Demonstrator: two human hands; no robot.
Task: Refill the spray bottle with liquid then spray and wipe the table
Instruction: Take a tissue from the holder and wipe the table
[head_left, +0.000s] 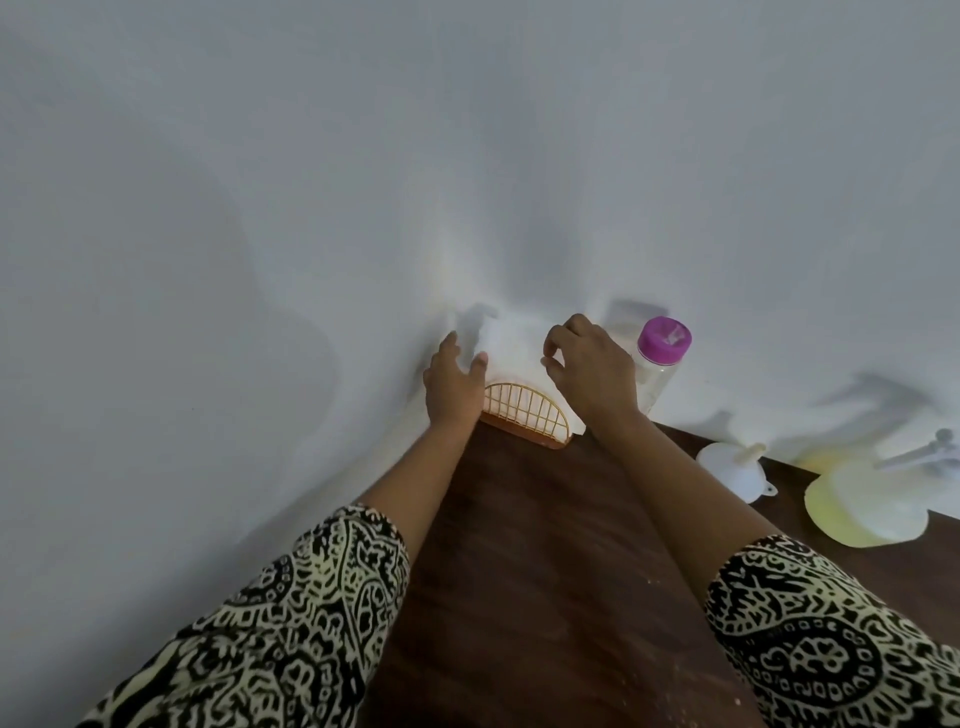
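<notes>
- Left hand (454, 387) – fingers straight and relaxed, against the white tissues (511, 358) in the wire holder (524, 415).
- Right hand (589, 371) curls at the tissues' top; whether it grasps them cannot be told.
- Yellow spray bottle (857, 506) – well right of the holder.
- Purple cap (665, 338) beside the holder: its marking is unreadable.

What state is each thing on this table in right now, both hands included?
Clear bottle: upright, pink cap on.
Spray bottle: on the table, untouched; sprayer head seems fitted.
Funnel: on the table, in no bottle.
Napkin holder: upright at the wall, holding white napkins.
Left hand: open, beside the napkins.
Right hand: fingers curled at the napkins; grip unclear.
</notes>
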